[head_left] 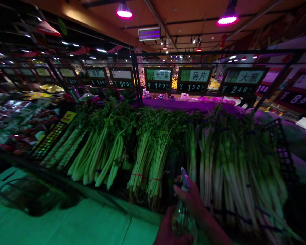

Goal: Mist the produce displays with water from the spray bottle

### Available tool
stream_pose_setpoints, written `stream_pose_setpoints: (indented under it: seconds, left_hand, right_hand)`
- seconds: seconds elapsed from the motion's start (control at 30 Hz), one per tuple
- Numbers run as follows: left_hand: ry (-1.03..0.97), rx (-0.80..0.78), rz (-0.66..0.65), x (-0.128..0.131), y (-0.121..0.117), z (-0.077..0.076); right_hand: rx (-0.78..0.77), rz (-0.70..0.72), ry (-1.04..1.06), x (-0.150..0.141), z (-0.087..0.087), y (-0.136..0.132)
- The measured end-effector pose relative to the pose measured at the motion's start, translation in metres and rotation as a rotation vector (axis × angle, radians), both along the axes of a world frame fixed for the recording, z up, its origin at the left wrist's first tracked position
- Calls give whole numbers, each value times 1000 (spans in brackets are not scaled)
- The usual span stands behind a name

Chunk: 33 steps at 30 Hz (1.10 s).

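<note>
Clear plastic spray bottle (183, 219) with white trigger head, probably light and slippery if wet, stands just before bundled green celery stalks (140, 160); right hand (190, 197) curled closed around its neck, the surest hold; left hand (168, 229) closed against its lower body.

A person's right hand (191, 198) grips the neck of a clear plastic spray bottle (182, 219) as the left hand (167, 231) holds its lower end, just before bundled green onions (234, 170) on a supermarket vegetable display (73, 178). Leafy celery (97, 156) lies beside them, beneath black price signs (242, 81) and purple-pink lamps (226, 19).
</note>
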<state>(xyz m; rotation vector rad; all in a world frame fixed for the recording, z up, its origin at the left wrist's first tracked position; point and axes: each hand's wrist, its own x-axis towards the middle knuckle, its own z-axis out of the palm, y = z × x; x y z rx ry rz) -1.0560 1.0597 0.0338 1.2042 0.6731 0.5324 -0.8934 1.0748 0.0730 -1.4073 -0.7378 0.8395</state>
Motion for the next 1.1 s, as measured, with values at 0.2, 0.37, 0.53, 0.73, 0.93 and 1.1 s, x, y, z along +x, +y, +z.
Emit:
stream_pose_setpoints:
  seconds: [0.2,0.37,0.53,0.73,0.93,1.1]
  left_hand:
    - [43,183,-25,26,10,57]
    - [-85,123,-122,56,-5,73]
    - [-157,153,-178,94,-24,44]
    - [-147,150,-283,118,-34,11]
    - [-75,225,-298,136,-48,22]
    - [-174,262,-428,157,-45,45]
  right_hand:
    - [156,-77,-102,21,66,-5]
    - [149,-181,-110,50,66,-29]
    - [118,-253,-116,79,59,-62]
    - [75,-426,-125,103,64,-100]
    - [99,-512,-190,128,76,-128]
    - [72,-640,-156,135,89,-143]
